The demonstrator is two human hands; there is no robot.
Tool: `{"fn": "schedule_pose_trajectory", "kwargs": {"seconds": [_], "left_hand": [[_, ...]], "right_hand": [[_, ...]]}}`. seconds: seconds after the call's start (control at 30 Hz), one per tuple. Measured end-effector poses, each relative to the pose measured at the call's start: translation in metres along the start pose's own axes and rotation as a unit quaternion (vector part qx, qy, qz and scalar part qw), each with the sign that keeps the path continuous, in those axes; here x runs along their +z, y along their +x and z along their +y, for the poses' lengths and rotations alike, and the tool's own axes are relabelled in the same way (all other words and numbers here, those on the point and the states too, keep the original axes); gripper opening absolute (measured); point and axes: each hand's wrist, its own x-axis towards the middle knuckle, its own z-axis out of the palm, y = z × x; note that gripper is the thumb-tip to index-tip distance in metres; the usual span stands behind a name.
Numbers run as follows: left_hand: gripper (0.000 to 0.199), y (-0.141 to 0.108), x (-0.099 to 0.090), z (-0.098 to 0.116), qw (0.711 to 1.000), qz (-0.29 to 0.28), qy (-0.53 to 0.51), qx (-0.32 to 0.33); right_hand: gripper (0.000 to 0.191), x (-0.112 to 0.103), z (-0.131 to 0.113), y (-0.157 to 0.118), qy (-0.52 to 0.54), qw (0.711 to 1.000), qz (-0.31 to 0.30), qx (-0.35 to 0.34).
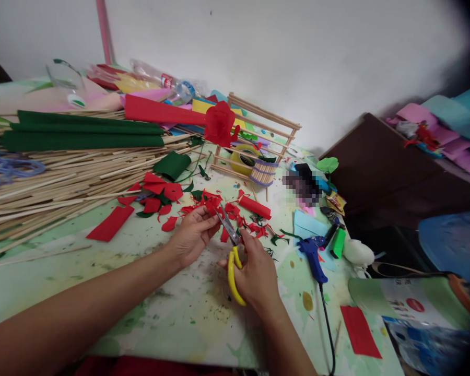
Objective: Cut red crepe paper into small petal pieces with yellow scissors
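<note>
My right hand [258, 271] is closed round the yellow handles of a pair of scissors [234, 269]. The blades point up and left, with their tips at a small red paper piece [211, 204] pinched in my left hand [196, 232]. That piece blends with red scraps behind it, so its outline is hard to make out. Around both hands lie red paper scraps [169, 224] and a rolled red paper piece [255, 207]. Beyond them, a red paper flower [219, 124] rests against a small rack of thin sticks [264, 112].
Many thin wooden sticks [62, 177] and folded green paper [82, 133] cover the left side. On the right lie a blue glue gun [313, 256] with its cord, a green lighter-like object [338, 243] and a green cylindrical container [395, 300]. Plastic bottles [176, 86] lie at the back.
</note>
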Motion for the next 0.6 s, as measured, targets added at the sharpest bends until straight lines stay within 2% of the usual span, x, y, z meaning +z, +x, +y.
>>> {"fn": "schedule_pose_trajectory", "kwargs": {"seconds": [0.6], "left_hand": [[0.023,0.0031,-0.0013,0.0048,0.999,-0.032,0.028,0.001]], "right_hand": [[0.062,0.0024,0.0048,-0.0020,0.028,1.000,-0.001,-0.007]]}}
